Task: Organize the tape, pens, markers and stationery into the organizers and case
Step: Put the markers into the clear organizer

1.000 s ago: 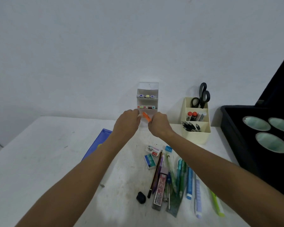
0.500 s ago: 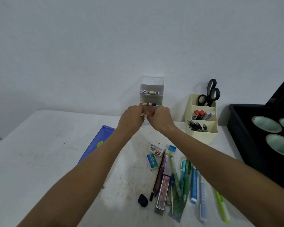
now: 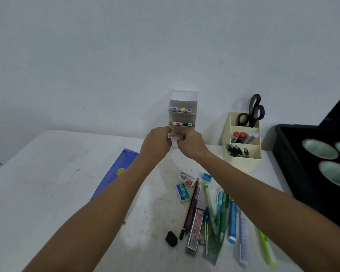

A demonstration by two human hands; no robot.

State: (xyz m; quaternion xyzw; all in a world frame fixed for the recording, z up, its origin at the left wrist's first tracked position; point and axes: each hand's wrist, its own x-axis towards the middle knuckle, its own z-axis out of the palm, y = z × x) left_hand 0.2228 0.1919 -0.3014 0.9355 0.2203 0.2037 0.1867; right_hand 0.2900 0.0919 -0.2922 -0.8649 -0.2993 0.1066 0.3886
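A clear tiered marker organizer (image 3: 183, 101) stands against the wall, with coloured marker ends showing in its two upper tiers. My left hand (image 3: 157, 143) is curled against the lower left corner of the organizer. My right hand (image 3: 191, 144) is closed at the mouth of the lowest tier, where a faint orange-pink marker (image 3: 174, 135) shows between my fingers. Loose pens and markers (image 3: 220, 213), a pencil (image 3: 190, 207) and two staple boxes (image 3: 183, 193) lie on the white table below my arms.
A cream desk organizer (image 3: 241, 161) to the right holds scissors (image 3: 252, 110), markers and black pens. A black case (image 3: 294, 163) with round green-lined holes sits at the far right. A blue flat case (image 3: 118, 169) lies under my left forearm. A small black object (image 3: 171, 238) lies near the pens.
Both hands have moved forward to the organizer. The orange marker, plainly visible in my right hand a second ago, is now mostly hidden at the lowest tier.
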